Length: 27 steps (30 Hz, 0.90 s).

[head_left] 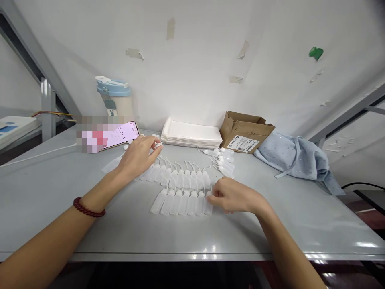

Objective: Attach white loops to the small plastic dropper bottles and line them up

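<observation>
Small translucent squeeze bottles (180,202) with white caps and thin curved tubes lie in rows on the grey table. My right hand (234,194) is closed at the right end of the front row, its thumb and fingertips on the last bottle (208,205). Above the back row, my left hand (140,156) is closed in a pinch with a small white thing (158,143) at its fingertips; its kind is not clear. Beside the left wrist lies another bottle (112,164). More such bottles (224,162) lie in a pile beyond my right hand.
Along the wall stand a stack of white sheets or envelopes (191,134) and an open cardboard box (246,132). A phone (120,135) with a running timer leans at the left, before a blue-lidded cup (114,94). Blue cloth (294,156) lies at the right.
</observation>
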Motion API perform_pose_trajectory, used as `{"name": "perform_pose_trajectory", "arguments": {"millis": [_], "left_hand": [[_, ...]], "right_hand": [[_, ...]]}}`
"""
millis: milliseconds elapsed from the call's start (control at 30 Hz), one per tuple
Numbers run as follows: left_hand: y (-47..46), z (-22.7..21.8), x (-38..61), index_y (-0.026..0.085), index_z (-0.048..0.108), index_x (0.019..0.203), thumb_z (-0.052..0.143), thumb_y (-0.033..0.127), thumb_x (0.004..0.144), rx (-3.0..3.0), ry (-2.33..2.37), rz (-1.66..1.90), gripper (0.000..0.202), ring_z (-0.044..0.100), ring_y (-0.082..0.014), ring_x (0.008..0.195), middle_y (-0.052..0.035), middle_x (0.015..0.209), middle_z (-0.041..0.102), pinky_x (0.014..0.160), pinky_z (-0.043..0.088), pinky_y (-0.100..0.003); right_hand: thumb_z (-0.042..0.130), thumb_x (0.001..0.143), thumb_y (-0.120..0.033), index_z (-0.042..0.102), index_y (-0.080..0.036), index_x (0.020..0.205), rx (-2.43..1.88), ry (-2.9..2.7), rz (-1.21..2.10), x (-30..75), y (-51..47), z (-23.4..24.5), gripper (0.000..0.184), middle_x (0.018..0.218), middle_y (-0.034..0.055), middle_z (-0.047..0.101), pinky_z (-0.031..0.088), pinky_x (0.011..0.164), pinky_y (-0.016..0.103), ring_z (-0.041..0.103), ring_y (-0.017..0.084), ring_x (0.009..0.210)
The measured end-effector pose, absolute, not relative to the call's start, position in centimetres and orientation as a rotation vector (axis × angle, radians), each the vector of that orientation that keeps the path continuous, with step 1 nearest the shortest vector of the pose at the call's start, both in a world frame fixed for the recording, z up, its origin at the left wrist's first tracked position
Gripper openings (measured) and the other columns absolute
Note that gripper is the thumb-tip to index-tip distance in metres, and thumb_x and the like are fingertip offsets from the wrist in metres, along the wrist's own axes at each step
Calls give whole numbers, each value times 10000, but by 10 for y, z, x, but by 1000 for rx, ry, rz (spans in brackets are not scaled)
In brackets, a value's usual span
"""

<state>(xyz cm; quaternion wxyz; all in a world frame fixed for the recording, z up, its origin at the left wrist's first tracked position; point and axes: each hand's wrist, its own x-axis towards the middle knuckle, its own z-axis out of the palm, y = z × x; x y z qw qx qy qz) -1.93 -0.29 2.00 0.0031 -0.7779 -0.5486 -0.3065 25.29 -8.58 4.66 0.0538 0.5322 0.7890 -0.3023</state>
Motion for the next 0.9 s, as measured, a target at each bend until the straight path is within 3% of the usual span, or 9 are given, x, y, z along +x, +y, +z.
{"name": "perform_pose_trajectory", "arguments": {"millis": [500,733,900], "left_hand": [[-4,19,-17,150,654,999,456,386,840,-2491,-1716,-1015,346,584,-257,877,-79,835,672,759,438,-344],[-19,33,-1,190,677,837,561,466,789,-2698,-2032,-1353,303,602,-176,677,-31,826,699,619,440,-274],[-38,35,21,177,663,809,687,422,715,-3082,-2025,-1712,264,644,-177,759,-29,799,702,676,488,-264]], "right_hand": [[427,715,-206,395,-189,388,1799,2213,-830,260,-79,47,330,388,8,546,396,424,236,511,116,352],[449,838,-322,477,-183,526,2055,2521,-777,260,-79,59,343,505,2,598,350,466,236,510,111,455],[476,873,-382,500,-185,642,2105,2833,-867,250,-80,52,305,558,-23,531,354,498,238,502,117,532]]}}
